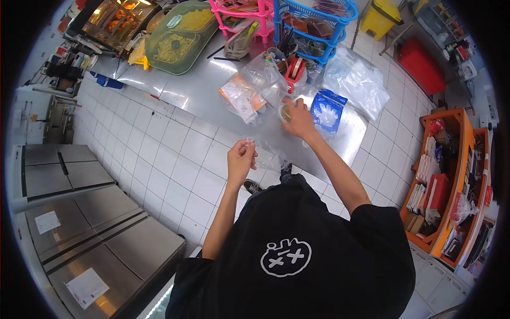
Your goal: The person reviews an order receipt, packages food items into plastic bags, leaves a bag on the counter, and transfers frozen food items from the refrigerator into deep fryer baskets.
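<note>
My left hand (241, 159) pinches the edge of a clear plastic bag (265, 155) in front of the steel table's near edge. Over the table, my right hand (297, 118) has its fingers around a small round clear container (285, 112) with something yellowish-green in it. Right of that hand lies a blue packet (328, 110) with a white glove picture. A red tape dispenser (295, 73) stands just beyond the hand. Left of it are an orange and white packet (243, 100) and crumpled clear plastic (264, 72).
The steel table (196, 87) holds a green tray (179, 37) of yellow food, a pink rack (247, 10), a blue rack (313, 26) and stacked clear bags (357, 80). Steel cabinets (106, 223) stand at left, an orange shelf (443, 181) at right.
</note>
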### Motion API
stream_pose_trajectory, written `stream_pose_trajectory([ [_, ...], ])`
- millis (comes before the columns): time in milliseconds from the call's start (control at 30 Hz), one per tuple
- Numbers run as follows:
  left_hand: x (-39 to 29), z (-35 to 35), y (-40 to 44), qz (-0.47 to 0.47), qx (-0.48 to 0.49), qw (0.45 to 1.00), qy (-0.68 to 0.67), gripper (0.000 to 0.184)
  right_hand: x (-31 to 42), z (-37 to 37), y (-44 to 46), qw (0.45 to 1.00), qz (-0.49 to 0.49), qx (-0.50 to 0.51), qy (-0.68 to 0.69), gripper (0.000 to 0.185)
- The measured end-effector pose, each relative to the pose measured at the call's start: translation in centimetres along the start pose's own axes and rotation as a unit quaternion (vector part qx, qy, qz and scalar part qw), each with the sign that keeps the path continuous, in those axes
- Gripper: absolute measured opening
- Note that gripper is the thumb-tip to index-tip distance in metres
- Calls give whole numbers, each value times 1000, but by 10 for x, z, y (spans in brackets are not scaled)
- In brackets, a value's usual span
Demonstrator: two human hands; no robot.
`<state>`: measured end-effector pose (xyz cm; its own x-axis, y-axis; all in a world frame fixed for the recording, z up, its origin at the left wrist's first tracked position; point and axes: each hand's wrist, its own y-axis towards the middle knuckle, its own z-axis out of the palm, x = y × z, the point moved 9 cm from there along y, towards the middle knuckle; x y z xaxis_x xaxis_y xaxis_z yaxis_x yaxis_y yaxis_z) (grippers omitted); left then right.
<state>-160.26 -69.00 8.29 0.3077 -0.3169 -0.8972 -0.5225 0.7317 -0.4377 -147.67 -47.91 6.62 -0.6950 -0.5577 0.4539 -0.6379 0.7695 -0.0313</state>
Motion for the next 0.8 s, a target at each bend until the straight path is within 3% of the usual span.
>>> stream_pose_trajectory([
  [67, -3, 0, 0, -6, 0, 1000, -17, 26, -9, -11, -3, 995, 51, 33, 78, 74],
  [100, -1, 0, -2, -12, 0, 1000, -27, 28, -12, -17, -12, 977, 49, 22, 206, 72],
  [167, 7, 2, 2, -17, 10, 999, -46, 30, -22, -29, -39, 893, 43, 0, 447, 68],
  [200, 12, 4, 2, -22, 15, 998, -54, 30, -21, -30, -56, 798, 84, 25, 597, 65],
  [267, 14, 14, 1, -29, 30, 996, -74, 34, -8, -34, -90, 530, 157, 64, 831, 60],
  [367, 15, 37, 1, -35, 68, 993, -90, 34, -4, -38, -114, 766, 26, -2, 642, 57],
  [467, 16, 50, 0, -28, 81, 995, -46, 33, 7, -14, -125, 772, 21, 60, 632, 57],
  [567, 18, 55, 3, -50, 135, 989, -17, 31, -5, 4, -137, 734, 72, 14, 675, 53],
  [733, 34, 64, 0, -98, 186, 977, -41, 29, 8, -14, -144, 923, 29, -63, 378, 60],
  [800, 40, 70, -1, -121, 189, 973, -61, 27, 23, -20, -144, 956, 9, -94, 280, 62],
])
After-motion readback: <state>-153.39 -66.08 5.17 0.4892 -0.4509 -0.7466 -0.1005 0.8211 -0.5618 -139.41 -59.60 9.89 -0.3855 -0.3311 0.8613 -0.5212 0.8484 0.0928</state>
